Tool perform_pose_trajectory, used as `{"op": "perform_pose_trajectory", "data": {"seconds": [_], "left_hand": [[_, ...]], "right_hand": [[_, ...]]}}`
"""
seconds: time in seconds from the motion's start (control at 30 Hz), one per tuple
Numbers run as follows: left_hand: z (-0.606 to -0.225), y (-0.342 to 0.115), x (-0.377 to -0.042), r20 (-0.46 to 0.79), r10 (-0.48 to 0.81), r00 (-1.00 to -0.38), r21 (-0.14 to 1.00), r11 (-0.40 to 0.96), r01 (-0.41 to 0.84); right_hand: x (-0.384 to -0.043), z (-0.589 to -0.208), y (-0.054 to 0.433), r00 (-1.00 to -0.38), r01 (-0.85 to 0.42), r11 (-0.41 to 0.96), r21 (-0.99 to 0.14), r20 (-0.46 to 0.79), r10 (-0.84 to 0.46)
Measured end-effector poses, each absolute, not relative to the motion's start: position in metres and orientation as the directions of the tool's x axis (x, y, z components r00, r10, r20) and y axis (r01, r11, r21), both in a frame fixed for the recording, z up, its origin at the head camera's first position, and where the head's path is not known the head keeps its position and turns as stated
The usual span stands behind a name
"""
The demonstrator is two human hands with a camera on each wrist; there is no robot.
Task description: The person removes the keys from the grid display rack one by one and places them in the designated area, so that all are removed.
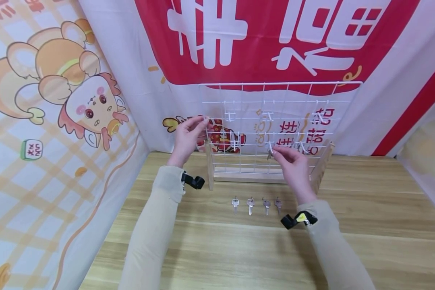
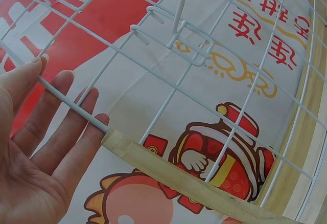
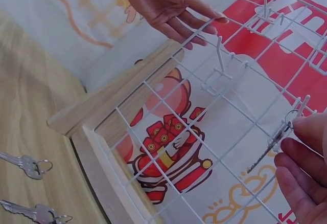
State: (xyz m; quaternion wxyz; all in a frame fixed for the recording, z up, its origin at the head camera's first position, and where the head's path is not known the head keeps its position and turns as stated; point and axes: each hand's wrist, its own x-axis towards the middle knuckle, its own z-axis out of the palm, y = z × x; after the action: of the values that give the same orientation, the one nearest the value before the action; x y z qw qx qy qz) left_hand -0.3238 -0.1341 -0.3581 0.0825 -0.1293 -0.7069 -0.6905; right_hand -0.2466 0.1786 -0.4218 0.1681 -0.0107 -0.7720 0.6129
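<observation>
Four keys: on the table;
Left hand: fingers bent, gripping grid edge;
Right hand: fingertips together, pinching another key at hook

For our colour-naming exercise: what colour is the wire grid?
The wire grid is white; it shows best in the left wrist view.

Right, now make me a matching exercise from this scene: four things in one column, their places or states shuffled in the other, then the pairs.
Things
1. Left hand
2. Right hand
3. Four keys
4. Wire grid

Places and states
A. Lying in a row on the tabletop
B. Pinching a key close to a hook
C. White, held by a wooden stand
D. Gripping the grid's side edge

Pairs: 1-D, 2-B, 3-A, 4-C
</observation>
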Motion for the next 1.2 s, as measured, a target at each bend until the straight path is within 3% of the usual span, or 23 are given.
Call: {"op": "perform_pose_trajectory", "data": {"seconds": [0.97,1.2], "left_hand": [[-0.359,-0.134,-0.323,0.308,0.064,-0.949,0.951,-0.012,0.308],[-0.359,-0.134,-0.323,0.315,0.063,-0.947,0.949,-0.020,0.314]], "right_hand": [[-0.228,-0.413,0.185,-0.949,-0.164,0.246,-0.955,0.221,0.226],[-0.222,-0.411,0.188,-0.933,-0.230,0.254,-0.940,0.287,0.216]]}}
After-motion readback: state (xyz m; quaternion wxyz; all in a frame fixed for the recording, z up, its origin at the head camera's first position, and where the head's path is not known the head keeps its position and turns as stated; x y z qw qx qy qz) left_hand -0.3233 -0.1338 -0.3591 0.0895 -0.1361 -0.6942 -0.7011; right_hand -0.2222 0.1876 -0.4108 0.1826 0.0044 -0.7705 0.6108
